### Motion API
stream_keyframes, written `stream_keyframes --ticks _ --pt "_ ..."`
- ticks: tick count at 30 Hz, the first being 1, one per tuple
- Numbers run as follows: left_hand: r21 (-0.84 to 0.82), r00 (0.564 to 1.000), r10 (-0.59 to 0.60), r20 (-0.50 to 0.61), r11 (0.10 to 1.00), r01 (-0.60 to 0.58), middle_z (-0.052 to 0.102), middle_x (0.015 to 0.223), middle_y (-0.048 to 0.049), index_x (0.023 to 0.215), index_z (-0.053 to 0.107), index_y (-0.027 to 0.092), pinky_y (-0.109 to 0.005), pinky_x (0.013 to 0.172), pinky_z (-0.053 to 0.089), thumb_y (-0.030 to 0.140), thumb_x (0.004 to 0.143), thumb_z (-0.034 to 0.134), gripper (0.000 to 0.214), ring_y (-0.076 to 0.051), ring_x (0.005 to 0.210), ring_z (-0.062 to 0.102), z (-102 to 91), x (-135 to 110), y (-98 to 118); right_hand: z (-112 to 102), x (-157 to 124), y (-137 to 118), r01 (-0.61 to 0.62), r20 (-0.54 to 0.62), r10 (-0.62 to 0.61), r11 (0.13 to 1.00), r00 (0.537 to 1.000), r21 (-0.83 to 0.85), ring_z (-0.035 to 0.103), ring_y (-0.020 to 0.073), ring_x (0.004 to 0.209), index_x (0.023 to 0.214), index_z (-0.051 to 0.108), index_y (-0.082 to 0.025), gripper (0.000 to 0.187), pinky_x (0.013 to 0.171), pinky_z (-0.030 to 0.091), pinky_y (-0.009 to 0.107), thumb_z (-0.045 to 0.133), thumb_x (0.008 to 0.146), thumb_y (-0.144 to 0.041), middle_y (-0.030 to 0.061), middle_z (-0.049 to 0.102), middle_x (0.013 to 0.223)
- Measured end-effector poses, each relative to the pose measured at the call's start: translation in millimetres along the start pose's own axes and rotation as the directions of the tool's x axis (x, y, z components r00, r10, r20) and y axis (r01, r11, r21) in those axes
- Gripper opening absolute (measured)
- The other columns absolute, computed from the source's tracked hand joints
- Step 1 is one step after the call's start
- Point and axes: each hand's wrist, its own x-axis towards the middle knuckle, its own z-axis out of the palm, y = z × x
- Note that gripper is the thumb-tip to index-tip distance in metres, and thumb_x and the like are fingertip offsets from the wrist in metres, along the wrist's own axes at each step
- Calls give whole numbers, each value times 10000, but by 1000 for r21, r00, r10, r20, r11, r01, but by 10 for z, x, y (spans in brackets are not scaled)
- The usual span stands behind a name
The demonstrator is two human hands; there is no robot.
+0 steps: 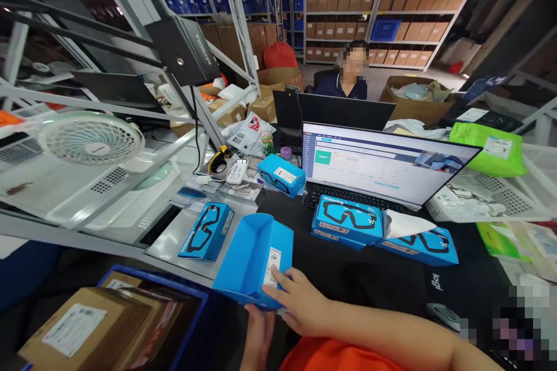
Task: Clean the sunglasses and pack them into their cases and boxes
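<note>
Right, both hands are on one box. By the right hand the open box is gripped, fingers laid over the labelled side. It's steadied from beneath by the left hand; those fingers are mostly hidden, closure can't be told. Box is held at the near desk edge, tub with cartons at its 8 o'clock.

Risk: walls look thin, could be buckled if squeezed hard. With so little support seen below, it could be tipped off the edge if the left hand slips. The shut box at 10 o'clock could be knocked by the raised wall.

Looks: plain blue inside and out, white label on the right side, no contents seen in the visible part.

Farther: another blue box is parked at 1 o'clock, a stack at 2–3, screen lit at 2. Beyond it a co-worker is seated, backed by loaded shelves.
</note>
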Motion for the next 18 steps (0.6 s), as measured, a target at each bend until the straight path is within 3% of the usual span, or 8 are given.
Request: stream_keyframes --ticks 2,6,10,13,16,18 --pt "-79 998 -58 41 995 61 660 1280 -220 1472 448 130 -566 988 531 861 801 -7 1092 -369 1231 613 151 67 4 -24 30 -3 38 -22 -41 993 999 -114 362 364 1374 1559 241 -327 751 1174 201 617 600 903 -256 80 148 1674" --pt "-149 983 -170 77 973 179 669 1286 -193 1465 465 175 -539 1041 499 754 912 95 882 -323 1283 584 333 157 -36 -42 116 206 -6 -18 2 978 1000 -210 346 325 1401 1553 278 -294 640 1199 153 607 516 966 -201 67 283 1638" --pt "-106 946 -318 56 941 323 731 1138 -210 1366 524 136 -465 1025 522 545 1010 261 603 -284 1137 688 256 47 -108 -31 58 450 99 59 -89 977 994 -187 372 260 1420 1502 391 -350 529 1204 187 569 440 1009 -165 38 413 1576" --pt "-30 911 -411 27 911 412 758 983 -216 1200 586 88 -452 958 562 399 989 450 399 -277 947 758 108 -98 -116 -65 -159 514 121 70 -113 985 991 -122 461 203 1370 1430 508 -333 492 1214 224 483 471 978 -144 47 510 1506" --pt "63 898 -441 11 896 439 765 914 -173 1065 624 121 -441 916 575 361 893 626 295 -267 887 765 -25 -230 -52 -177 -604 566 -111 -90 101 987 991 -117 521 216 1318 1331 614 -293 455 1206 245 476 520 913 -138 69 591 1421" --pt "133 898 -440 31 892 432 764 889 -153 1012 646 136 -452 878 578 436 812 699 364 -276 860 759 -67 -322 30 -225 -1009 653 -380 -256 338 915 906 -137 536 265 1300 1297 638 -253 468 1173 290 520 527 863 -117 104 608 1389"
